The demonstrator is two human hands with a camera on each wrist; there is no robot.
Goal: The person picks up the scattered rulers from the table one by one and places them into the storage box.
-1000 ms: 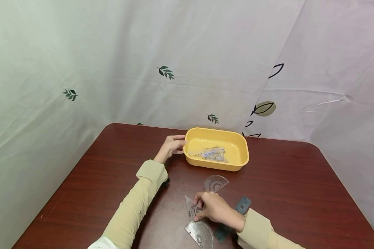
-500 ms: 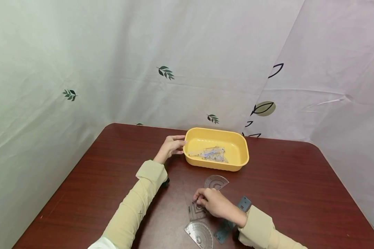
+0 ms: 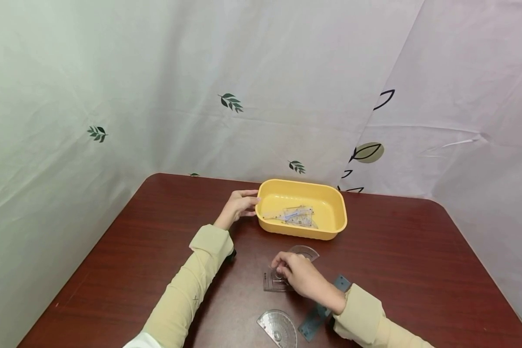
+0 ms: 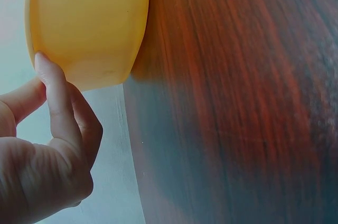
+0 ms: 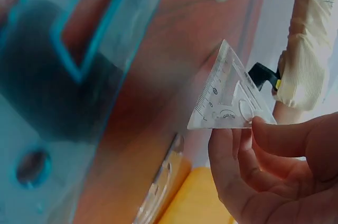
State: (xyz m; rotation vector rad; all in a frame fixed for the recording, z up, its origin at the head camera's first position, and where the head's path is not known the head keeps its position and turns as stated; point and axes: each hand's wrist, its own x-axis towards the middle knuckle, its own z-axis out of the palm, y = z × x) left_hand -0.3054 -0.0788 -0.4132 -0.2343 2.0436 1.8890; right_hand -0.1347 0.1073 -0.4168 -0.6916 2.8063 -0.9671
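Note:
In the head view my left hand (image 3: 238,205) is at the left end of a yellow plastic bin (image 3: 302,233), its fingers and thumb gripping the rim. The left wrist view shows those fingertips on the bin wall (image 4: 90,23). My right hand (image 3: 303,276) pinches a clear set square (image 3: 269,282) by one edge, above the table in front of the bin. Up close in the right wrist view, thumb and fingers hold the set square (image 5: 224,94), whose printed scale faces the camera. Beyond this hand lies a clear protractor (image 3: 309,251), partly hidden.
Inside the bin are several clear measuring pieces (image 3: 297,216). A second protractor (image 3: 278,327) lies nearer on the dark red table (image 3: 396,270). A bluish ruler (image 3: 313,323) is partly under the right forearm. A pale patterned curtain (image 3: 178,96) hangs behind.
The right hand has lifted the set square off the table beside the near protractor and carried it toward the bin, turning it. The left hand and bin have stayed put.

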